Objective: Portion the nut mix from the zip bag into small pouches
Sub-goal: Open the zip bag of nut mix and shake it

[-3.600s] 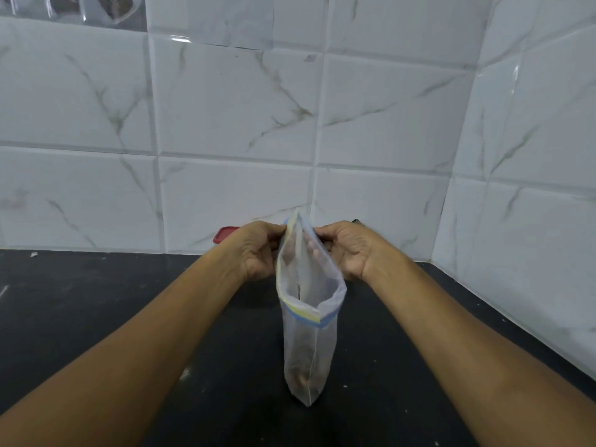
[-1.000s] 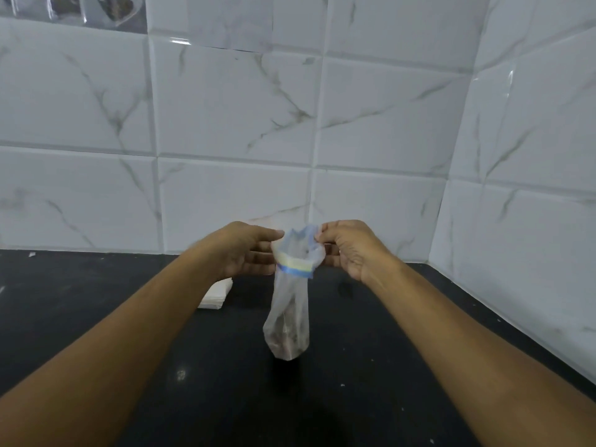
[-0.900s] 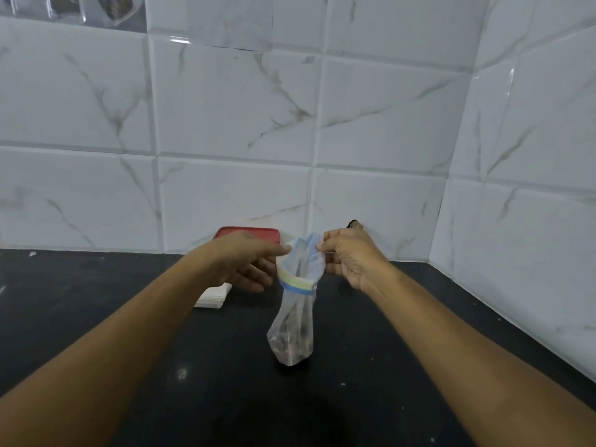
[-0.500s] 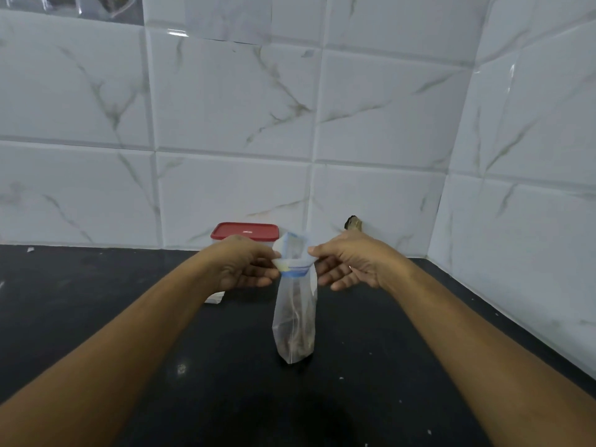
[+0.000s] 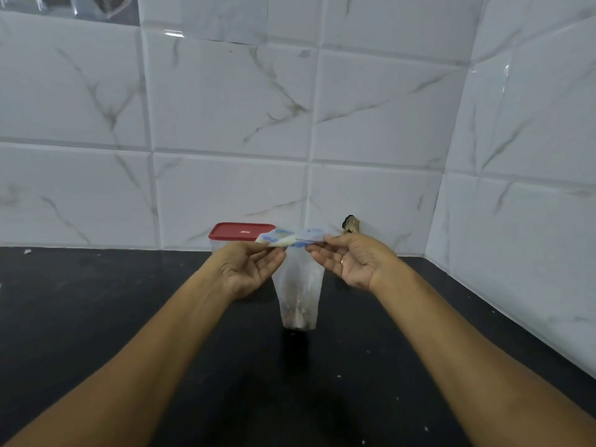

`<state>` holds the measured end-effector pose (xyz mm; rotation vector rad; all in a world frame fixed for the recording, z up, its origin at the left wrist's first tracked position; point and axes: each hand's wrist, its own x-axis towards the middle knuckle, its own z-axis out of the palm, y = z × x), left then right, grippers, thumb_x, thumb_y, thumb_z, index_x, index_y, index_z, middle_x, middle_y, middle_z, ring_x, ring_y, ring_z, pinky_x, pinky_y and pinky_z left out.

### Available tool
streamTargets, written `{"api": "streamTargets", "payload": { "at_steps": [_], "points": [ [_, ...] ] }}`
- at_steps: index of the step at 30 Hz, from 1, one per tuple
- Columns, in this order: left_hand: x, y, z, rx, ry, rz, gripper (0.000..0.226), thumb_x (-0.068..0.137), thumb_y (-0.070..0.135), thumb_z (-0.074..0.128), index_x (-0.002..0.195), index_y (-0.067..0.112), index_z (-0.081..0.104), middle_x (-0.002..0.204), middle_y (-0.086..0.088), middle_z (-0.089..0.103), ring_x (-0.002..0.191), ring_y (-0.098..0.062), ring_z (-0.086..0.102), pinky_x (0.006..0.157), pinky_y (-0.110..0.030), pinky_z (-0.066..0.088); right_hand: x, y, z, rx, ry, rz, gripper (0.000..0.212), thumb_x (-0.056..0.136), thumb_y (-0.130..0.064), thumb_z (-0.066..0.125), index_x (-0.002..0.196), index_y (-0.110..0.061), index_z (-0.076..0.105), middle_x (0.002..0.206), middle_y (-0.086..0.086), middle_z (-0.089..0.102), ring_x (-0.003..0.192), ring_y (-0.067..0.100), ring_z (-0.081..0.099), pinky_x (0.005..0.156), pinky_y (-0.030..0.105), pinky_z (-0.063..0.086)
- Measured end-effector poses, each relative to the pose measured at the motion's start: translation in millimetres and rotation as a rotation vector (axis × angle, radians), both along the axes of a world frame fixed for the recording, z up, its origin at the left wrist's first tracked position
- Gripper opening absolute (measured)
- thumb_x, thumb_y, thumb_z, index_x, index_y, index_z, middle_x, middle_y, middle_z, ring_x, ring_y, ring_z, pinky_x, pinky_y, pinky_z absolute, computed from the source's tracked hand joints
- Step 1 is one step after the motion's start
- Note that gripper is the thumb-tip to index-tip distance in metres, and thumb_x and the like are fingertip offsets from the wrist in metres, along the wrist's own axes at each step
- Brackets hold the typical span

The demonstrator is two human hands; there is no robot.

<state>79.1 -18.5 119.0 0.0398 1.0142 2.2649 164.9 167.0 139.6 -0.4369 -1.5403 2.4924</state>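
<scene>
A small clear zip pouch point(image 5: 300, 295) with a blue and yellow seal strip hangs just above the black counter point(image 5: 96, 317), with brown nut mix in its bottom. My left hand point(image 5: 248, 269) pinches the left end of the strip between thumb and fingers. My right hand point(image 5: 351, 262) pinches the right end. The strip is stretched flat and horizontal between the two hands, and the pouch mouth looks drawn together.
A clear container with a red lid point(image 5: 242, 231) stands against the marble-tiled wall behind my left hand. A small brown object point(image 5: 351, 224) sits at the wall behind my right hand. A tiled side wall closes the counter on the right.
The pouch mouth was spread wide open; both hands have since pulled its strip sideways and flat. The pouch now stands farther back and the red-lidded container has come into view.
</scene>
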Motion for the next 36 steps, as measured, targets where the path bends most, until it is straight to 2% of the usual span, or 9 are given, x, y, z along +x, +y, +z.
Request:
{"api": "streamTargets", "payload": {
  "at_steps": [5, 8, 13, 18, 22, 25, 28, 32, 36],
  "points": [
    [4.3, 2.0, -9.9, 0.144, -0.033, 0.038, 0.025, 0.101, -0.002, 0.044, 0.115, -0.003, 0.064, 0.109, -0.021, 0.075, 0.105, -0.033, 0.073, 0.094, -0.044, 0.057, -3.4, -1.9, -17.4, -0.272, 0.117, -0.054, 0.016, 0.105, 0.004, 0.047, 0.107, 0.009, 0.063, 0.087, 0.025, 0.077, 0.096, 0.037, 0.073, 0.094, 0.051, 0.056],
    [4.7, 0.6, -14.1, 0.068, 0.034, 0.025, 0.027, 0.103, 0.014, 0.046, 0.114, 0.002, 0.066, 0.105, -0.012, 0.076, 0.095, -0.026, 0.074, 0.087, -0.039, 0.059, -4.4, -1.2, -23.5, -0.283, 0.096, -0.042, 0.025, 0.107, -0.014, 0.054, 0.120, 0.004, 0.062, 0.088, 0.021, 0.078, 0.084, 0.034, 0.078, 0.074, 0.047, 0.064],
    [-1.6, 2.5, -16.3, -0.289, 0.183, 0.008, 0.032, 0.103, 0.035, 0.056, 0.095, 0.008, 0.073, 0.079, -0.005, 0.066, 0.062, -0.015, 0.062, 0.053, -0.026, 0.057, -7.3, 2.2, -24.4, 0.004, -0.085, -0.032, 0.023, 0.107, -0.025, 0.055, 0.107, -0.005, 0.067, 0.070, 0.009, 0.074, 0.055, 0.018, 0.071, 0.048, 0.028, 0.057],
    [-1.2, 7.6, -12.7, -0.392, 0.241, 0.051, 0.024, 0.094, 0.019, 0.069, 0.110, 0.001, 0.073, 0.109, -0.016, 0.068, 0.086, -0.023, 0.064, 0.080, -0.033, 0.058, -8.1, 0.4, -20.1, -0.001, -0.065, -0.030, 0.011, 0.099, -0.009, 0.057, 0.105, -0.002, 0.063, 0.090, 0.014, 0.067, 0.074, 0.023, 0.066, 0.047, 0.026, 0.056],
    [-0.4, 12.2, -8.7, -0.463, 0.288, 0.067, 0.027, 0.092, 0.014, 0.071, 0.115, 0.001, 0.065, 0.104, -0.015, 0.067, 0.082, -0.022, 0.063, 0.061, -0.028, 0.058, -8.3, 3.2, -20.7, 0.050, -0.101, -0.021, 0.013, 0.099, -0.009, 0.063, 0.110, -0.002, 0.065, 0.094, 0.014, 0.073, 0.073, 0.024, 0.073, 0.050, 0.030, 0.059],
    [-5.2, 16.1, -7.7, -0.506, 0.308, 0.059, 0.033, 0.091, 0.021, 0.075, 0.116, 0.001, 0.066, 0.114, -0.019, 0.070, 0.093, -0.027, 0.063, 0.081, -0.033, 0.056, -9.8, 3.4, -20.6, 0.078, -0.117, 0.008, 0.022, 0.099, -0.013, 0.067, 0.118, -0.003, 0.069, 0.101, 0.015, 0.078, 0.088, 0.027, 0.075, 0.059, 0.036, 0.063],
    [-7.0, 17.3, -5.3, -0.502, 0.310, 0.051, 0.028, 0.092, 0.019, 0.074, 0.111, 0.000, 0.068, 0.107, -0.019, 0.072, 0.095, -0.029, 0.064, 0.097, -0.041, 0.055, -14.1, 4.8, -19.1, 0.050, -0.091, 0.012, 0.021, 0.097, -0.004, 0.064, 0.117, 0.001, 0.069, 0.102, 0.017, 0.072, 0.084, 0.027, 0.071, 0.057, 0.034, 0.062],
    [-9.4, 15.8, -3.4, -0.447, 0.264, 0.019, 0.029, 0.091, 0.006, 0.068, 0.117, -0.006, 0.065, 0.113, -0.021, 0.073, 0.105, -0.035, 0.070, 0.097, -0.045, 0.057, -18.0, 7.2, -19.9, 0.068, -0.115, 0.019, 0.009, 0.092, 0.000, 0.060, 0.098, -0.003, 0.066, 0.084, 0.014, 0.069, 0.071, 0.025, 0.070, 0.060, 0.034, 0.060],
    [-7.5, 16.6, -3.0, -0.466, 0.260, -0.013, 0.038, 0.090, 0.016, 0.075, 0.121, -0.004, 0.067, 0.117, -0.020, 0.074, 0.109, -0.035, 0.071, 0.097, -0.050, 0.057, -17.5, 6.4, -19.8, 0.116, -0.168, 0.049, 0.033, 0.092, -0.016, 0.073, 0.122, -0.002, 0.068, 0.105, 0.018, 0.074, 0.100, 0.031, 0.070, 0.078, 0.045, 0.060]
  ]
}}
